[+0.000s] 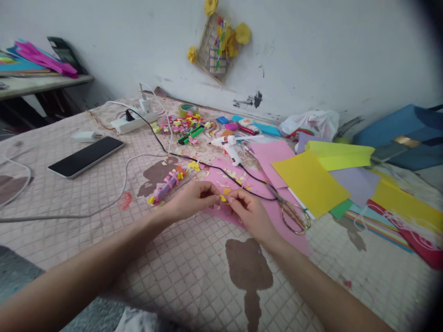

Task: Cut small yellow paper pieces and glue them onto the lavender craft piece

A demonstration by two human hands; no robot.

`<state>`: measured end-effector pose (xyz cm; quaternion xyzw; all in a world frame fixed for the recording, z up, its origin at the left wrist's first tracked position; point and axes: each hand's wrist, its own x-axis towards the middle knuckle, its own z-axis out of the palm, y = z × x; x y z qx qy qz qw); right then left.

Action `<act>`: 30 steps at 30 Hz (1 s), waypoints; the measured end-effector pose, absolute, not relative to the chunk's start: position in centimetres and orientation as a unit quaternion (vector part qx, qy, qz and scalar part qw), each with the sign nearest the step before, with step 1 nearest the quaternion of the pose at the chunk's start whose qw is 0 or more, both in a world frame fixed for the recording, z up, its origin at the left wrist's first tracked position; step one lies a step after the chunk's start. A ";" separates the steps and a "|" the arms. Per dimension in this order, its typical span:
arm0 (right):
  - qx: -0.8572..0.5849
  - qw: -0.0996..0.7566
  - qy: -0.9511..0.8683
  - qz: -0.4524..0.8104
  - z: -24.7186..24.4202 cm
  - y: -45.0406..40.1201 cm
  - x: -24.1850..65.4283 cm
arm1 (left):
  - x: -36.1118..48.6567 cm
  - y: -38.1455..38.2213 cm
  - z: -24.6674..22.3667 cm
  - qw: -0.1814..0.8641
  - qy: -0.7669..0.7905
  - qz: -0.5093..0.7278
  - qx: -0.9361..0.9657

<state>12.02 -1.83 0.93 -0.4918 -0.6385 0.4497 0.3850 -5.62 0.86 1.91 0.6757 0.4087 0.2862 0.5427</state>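
Observation:
My left hand [192,199] and my right hand [251,213] meet over a pink sheet [290,237], fingertips pinched on a small yellow paper piece [223,198]. Its exact shape is too small to tell. To the left of my left hand lies a purple roll [168,186] trimmed with pink, orange and yellow paper bits. Yellow scraps [238,177] are scattered on the pink sheet just beyond my fingers. Gold-handled scissors [294,216] rest on the sheet, to the right of my right hand. A white glue gun [230,148] lies farther back.
A black phone [86,157], a power strip [133,121] and loose cables occupy the left side. Toward the back are colourful paper flowers [180,123], a green cutter [190,135] and a tape roll [188,109]. Coloured sheets [311,182] and a blue bag [404,133] are at right.

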 end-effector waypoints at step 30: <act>-0.436 0.395 -0.804 0.089 0.4 -2.5 12.0 | -5.9 0.8 2.0 0.680 0.382 0.267 0.567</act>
